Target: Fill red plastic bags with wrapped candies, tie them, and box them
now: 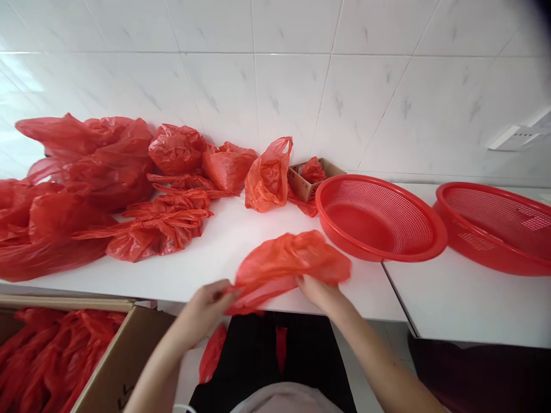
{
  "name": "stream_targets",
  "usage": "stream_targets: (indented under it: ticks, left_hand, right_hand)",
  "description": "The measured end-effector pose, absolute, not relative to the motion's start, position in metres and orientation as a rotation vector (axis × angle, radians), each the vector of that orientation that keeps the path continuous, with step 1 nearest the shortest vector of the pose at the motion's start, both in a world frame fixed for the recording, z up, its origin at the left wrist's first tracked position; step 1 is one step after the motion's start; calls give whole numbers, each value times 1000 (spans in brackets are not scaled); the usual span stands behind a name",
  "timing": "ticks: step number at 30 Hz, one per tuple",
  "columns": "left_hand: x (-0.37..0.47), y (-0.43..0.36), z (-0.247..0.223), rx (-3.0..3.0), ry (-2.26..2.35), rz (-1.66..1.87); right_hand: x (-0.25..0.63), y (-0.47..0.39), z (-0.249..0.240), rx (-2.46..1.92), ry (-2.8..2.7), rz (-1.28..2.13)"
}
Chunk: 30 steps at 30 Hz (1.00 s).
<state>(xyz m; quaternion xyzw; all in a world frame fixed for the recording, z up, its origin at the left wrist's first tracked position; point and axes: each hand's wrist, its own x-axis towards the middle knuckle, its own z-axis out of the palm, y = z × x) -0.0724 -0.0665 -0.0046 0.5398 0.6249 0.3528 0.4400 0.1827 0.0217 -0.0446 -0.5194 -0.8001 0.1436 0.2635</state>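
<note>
A red plastic bag (290,255) is stretched out between my hands above the front edge of the white table (206,244). The fingers of my left hand (212,301) are closed on its gathered left end. My right hand (317,291) grips the bag's lower edge further right, with most of its fingertips hidden behind the film. Parts of the bag are smeared by motion. Just beyond the bag, to the right, sits a red perforated plastic basin (361,226).
A second red basin (495,229) stands far right. Red bundles (99,166), a flat pile of bags (159,223) and a small cardboard box (303,186) line the wall side. A large carton (133,338) full of red bags is at lower left.
</note>
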Motion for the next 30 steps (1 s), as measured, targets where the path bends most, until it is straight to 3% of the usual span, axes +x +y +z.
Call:
stream_targets:
  ticks: [5,10,17,20,25,27,30]
  left_hand:
    - [-112,-51,-16,1039,1818,1506]
    - [-45,-44,-20,627,1334,1660]
    - [11,-43,-33,495,1067,1488]
    - [-15,-50,-24,541,1074,1375]
    - [-87,-63,-9,871,1184,859]
    - [-96,-64,-5,1058,1379,879]
    - [-70,-66,-1,1461,1822,1193]
  right_hand:
    - [195,10,-18,-1547,-2338,528]
    - [170,-16,6,-1453,-2477,793]
    - [156,-14,19,-1301,-2592,964]
    - [183,9,34,-1290,-2418,1018]
    - [228,42,35,-1487,-2232,1108]
    - [229,42,27,-1393,-2403,1178]
    - [214,35,16,-1394,-2560,1058]
